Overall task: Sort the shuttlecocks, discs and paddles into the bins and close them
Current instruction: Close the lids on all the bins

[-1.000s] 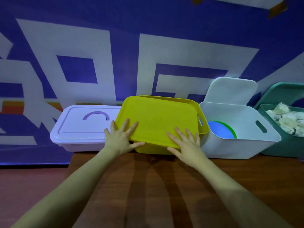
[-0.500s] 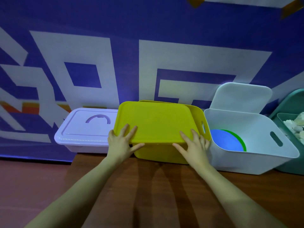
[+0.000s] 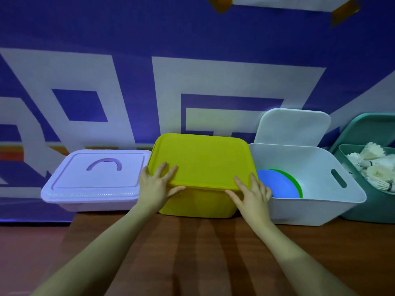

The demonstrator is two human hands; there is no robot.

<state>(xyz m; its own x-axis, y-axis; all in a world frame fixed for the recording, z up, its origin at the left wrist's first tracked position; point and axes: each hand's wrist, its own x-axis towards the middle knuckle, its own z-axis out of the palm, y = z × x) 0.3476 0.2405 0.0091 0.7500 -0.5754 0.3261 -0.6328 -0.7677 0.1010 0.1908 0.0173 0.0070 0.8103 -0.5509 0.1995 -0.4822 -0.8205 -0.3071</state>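
both forearms are reaching forward over the brown tabletop [image 3: 213, 253]. the left hand [image 3: 155, 186] is lying on the near left corner of the yellow lid [image 3: 203, 161], fingers straight and spread on top, thumb under the front edge. the right hand [image 3: 252, 194] is mirroring it at the near right corner, fingers released and flat. the lid is sitting level on the yellow bin [image 3: 198, 205], at the middle of the row. just left, a lilac bin [image 3: 94, 186] is standing closed. just right, a white bin [image 3: 320, 189] is standing open with its lid [image 3: 292, 127] upright behind, holding a blue disc [image 3: 275, 184] over a green disc [image 3: 296, 182]. far right, a teal bin [image 3: 350, 159] is holding white shuttlecocks [image 3: 374, 165].
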